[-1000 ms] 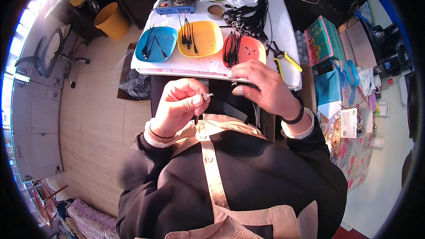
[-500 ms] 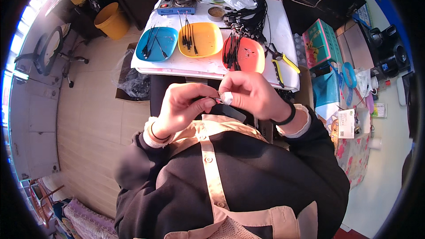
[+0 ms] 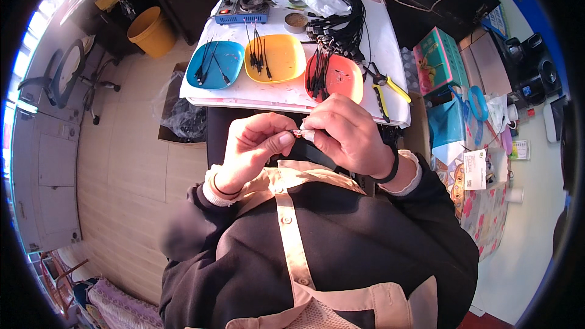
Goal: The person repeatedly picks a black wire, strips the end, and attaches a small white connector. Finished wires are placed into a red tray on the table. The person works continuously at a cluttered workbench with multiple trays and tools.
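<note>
My left hand (image 3: 253, 147) pinches a thin black cable (image 3: 295, 133) between thumb and forefinger, above my lap and just short of the table edge. Small reddish wire ends show at the cable's tip. Thumb and fingers of my right hand (image 3: 356, 137) close on those wire ends from the other side, and a white wrapping covers one fingertip. Past the hands stand a blue tray (image 3: 236, 55), a yellow tray (image 3: 291, 56) and a red tray (image 3: 348, 85), each with short black cables in it. Right of the red tray lie wire strippers (image 3: 399, 89) with yellow-and-black handles.
On the white-covered table (image 3: 244, 99), a blue soldering device (image 3: 242, 17), a round tin (image 3: 296, 20) and a heap of black cables (image 3: 344, 30) sit farther back. A box with clear plastic (image 3: 183, 119) stands left, and a green carton (image 3: 439, 58) at right.
My right hand has turned slightly and its knuckles have risen. The fingertips have shifted, so more of the reddish wire ends shows between the hands. My left hand stays nearly in place.
</note>
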A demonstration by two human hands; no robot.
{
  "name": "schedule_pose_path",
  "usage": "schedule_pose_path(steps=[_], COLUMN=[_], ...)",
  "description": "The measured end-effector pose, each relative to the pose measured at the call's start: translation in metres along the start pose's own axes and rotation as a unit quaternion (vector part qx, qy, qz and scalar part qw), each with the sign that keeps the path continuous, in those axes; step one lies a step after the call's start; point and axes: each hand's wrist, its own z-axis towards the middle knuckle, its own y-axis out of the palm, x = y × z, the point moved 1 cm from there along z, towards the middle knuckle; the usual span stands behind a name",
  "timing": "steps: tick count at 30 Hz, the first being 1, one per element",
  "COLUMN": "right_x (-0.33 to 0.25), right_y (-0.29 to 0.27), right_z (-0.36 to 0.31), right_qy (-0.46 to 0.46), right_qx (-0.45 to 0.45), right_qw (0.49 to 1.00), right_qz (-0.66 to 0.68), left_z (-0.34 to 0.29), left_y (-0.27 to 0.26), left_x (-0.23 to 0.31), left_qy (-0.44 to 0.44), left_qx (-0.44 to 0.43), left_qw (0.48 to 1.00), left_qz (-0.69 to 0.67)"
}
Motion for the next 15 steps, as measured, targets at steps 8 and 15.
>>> schedule_pose_path(steps=[8, 15], right_x=[0.013, 0.009], right_y=[0.006, 0.0], right_z=[-0.012, -0.001], right_qy=[0.34, -0.018], right_qx=[-0.083, 0.025], right_qw=[0.789, 0.987], right_qz=[0.504, 0.156], left_z=[-0.004, 0.002], left_y=[0.0, 0.01], left_x=[0.002, 0.0], left_qy=[-0.004, -0.117], left_qx=[0.003, -0.083], left_qw=[0.999, 0.933], left_qz=[-0.038, -0.33])
